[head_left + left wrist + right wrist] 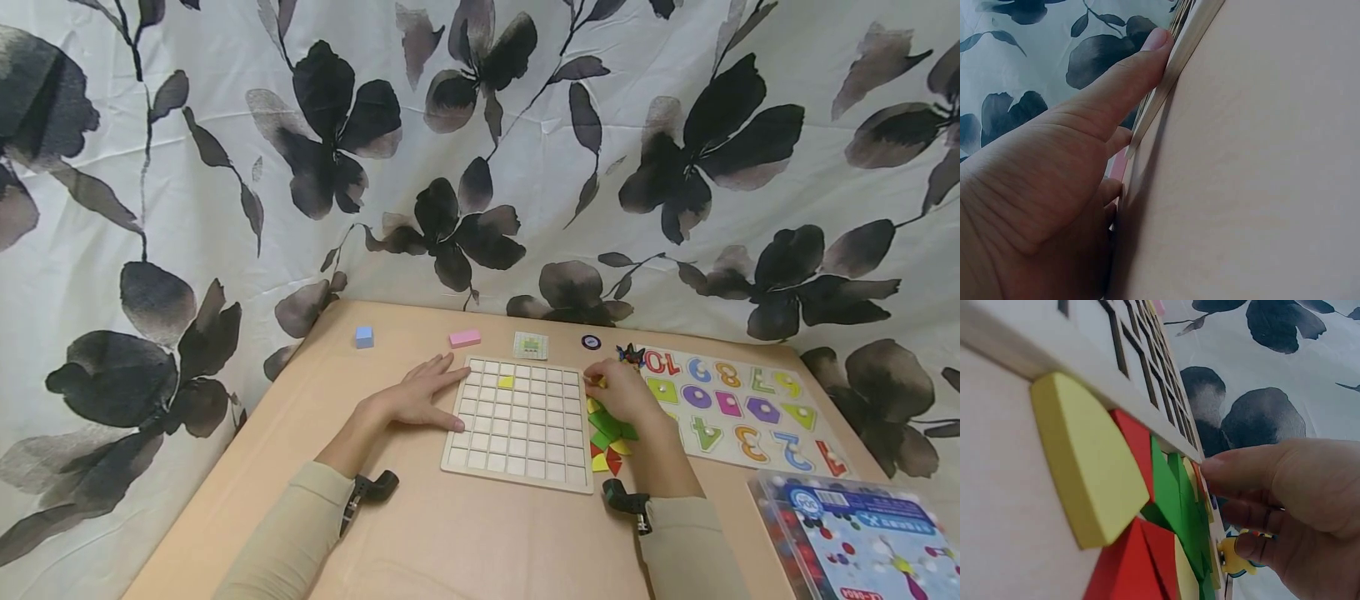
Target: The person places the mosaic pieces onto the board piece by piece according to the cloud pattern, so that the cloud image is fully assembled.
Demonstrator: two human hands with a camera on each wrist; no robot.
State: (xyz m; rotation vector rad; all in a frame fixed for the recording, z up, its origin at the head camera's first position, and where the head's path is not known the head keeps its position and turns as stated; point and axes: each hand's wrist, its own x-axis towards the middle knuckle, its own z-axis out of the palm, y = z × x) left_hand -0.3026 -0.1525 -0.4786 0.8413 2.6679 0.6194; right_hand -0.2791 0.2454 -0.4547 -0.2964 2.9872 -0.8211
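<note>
Two hands on the worktop (465, 533): left hand (420, 398) lies flat, fingers straight, against the grid board (521, 425)'s left edge. Right hand (626, 392) pinches a small yellow piece (600, 382) just off the board's right edge, above the coloured pieces (607, 437).

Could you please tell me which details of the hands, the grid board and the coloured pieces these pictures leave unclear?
- What the right hand pinches: head view too small, right wrist view shows only a yellow bit behind the fingers.
- Pile of coloured pieces: partly covered by that hand, count unclear.
- Grid board: left wrist view shows only its edge, left hand fills the frame.
- Small card: print too small.
</note>
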